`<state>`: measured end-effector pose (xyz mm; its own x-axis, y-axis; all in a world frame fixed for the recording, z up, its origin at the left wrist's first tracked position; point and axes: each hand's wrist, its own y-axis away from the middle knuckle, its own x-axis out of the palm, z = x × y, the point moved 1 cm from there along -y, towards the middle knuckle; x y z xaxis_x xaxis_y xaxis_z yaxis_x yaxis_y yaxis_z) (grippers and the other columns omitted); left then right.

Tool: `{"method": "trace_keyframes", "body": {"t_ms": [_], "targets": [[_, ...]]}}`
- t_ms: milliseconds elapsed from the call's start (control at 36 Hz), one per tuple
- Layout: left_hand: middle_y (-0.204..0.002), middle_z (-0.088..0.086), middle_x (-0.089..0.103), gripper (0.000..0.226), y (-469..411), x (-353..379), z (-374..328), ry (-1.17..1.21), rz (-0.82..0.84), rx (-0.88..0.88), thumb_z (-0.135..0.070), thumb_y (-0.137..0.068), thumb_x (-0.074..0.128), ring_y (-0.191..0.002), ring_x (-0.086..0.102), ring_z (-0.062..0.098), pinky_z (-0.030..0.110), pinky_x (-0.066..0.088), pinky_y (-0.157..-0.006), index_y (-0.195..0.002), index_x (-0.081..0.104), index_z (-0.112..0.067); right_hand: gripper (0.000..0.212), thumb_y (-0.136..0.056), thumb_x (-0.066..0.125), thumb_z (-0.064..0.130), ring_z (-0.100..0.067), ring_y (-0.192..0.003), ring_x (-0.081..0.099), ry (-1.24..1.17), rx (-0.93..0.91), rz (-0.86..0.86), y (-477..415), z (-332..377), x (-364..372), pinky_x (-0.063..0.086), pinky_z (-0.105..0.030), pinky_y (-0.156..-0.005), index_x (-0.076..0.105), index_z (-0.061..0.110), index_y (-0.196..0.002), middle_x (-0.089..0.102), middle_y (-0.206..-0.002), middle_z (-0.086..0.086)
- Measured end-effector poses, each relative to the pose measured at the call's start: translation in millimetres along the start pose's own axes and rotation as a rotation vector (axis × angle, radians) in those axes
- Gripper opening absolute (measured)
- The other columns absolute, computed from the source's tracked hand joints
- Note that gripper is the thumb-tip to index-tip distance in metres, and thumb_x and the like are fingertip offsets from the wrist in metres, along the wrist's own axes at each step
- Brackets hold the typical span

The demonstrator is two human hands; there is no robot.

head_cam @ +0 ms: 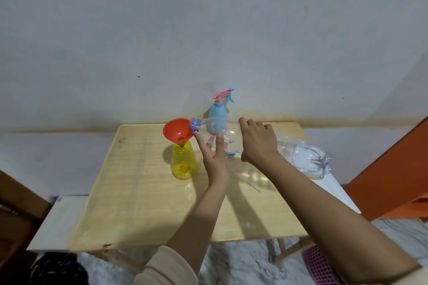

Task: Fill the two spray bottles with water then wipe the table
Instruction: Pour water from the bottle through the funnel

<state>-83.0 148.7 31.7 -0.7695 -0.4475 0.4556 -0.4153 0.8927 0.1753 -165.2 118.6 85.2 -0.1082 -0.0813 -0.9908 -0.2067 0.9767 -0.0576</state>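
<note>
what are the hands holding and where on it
Both hold one clear plastic water bottle, tipped into the red funnel: left hand under its shoulder, right hand over its middle.

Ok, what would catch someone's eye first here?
The bright red plastic funnel sitting in the yellow translucent spray bottle on the pale wooden table. Both hands, left hand and right hand, tip a large clear plastic bottle sideways, its mouth at the funnel.

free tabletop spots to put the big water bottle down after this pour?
The near half of the table is bare, from the front edge up to the yellow spray bottle. The left strip beside it is bare too. The far middle is crowded: red funnel, blue spray bottle, both hands on the water bottle.
</note>
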Motion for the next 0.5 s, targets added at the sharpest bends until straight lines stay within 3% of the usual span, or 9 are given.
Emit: {"method": "trace_keyframes", "body": {"t_ms": [111, 222, 500], "targets": [[-0.134, -0.003, 0.042, 0.073, -2, 2, 0, 0.020, 0.007, 0.003, -0.026, -0.095, 0.051, -0.102, 0.061, 0.012, 0.042, 0.043, -0.104, -0.149, 0.002, -0.035, 0.063, -0.072, 0.071, 0.017, -0.025, -0.108, 0.051, 0.025, -0.007, 0.002, -3, 1, -4, 0.035, -0.031, -0.087, 0.033, 0.012, -0.123, 0.053, -0.114, -0.005], [-0.156, -0.001, 0.021, 0.078, -4, 1, 0, 0.033, 0.020, 0.001, -0.034, -0.091, 0.056, -0.133, 0.043, 0.024, 0.048, 0.039, -0.107, -0.148, 0.003, -0.042, 0.061, -0.074, 0.071, 0.016, -0.025, -0.108, 0.051, 0.035, -0.008, 0.003, -4, 1, -7, 0.036, -0.032, -0.088, 0.034, 0.012, -0.122, 0.054, -0.114, -0.005], [-0.154, 0.003, 0.028, 0.072, 0, 5, -2, 0.144, 0.006, -0.061, -0.026, -0.096, 0.048, -0.134, 0.041, 0.023, 0.036, 0.045, -0.090, -0.149, 0.001, -0.037, 0.056, -0.076, 0.063, 0.011, -0.026, -0.107, 0.051, 0.085, -0.024, -0.011, -4, 1, -15, 0.035, -0.032, -0.089, 0.034, 0.011, -0.124, 0.054, -0.114, -0.006]]}}
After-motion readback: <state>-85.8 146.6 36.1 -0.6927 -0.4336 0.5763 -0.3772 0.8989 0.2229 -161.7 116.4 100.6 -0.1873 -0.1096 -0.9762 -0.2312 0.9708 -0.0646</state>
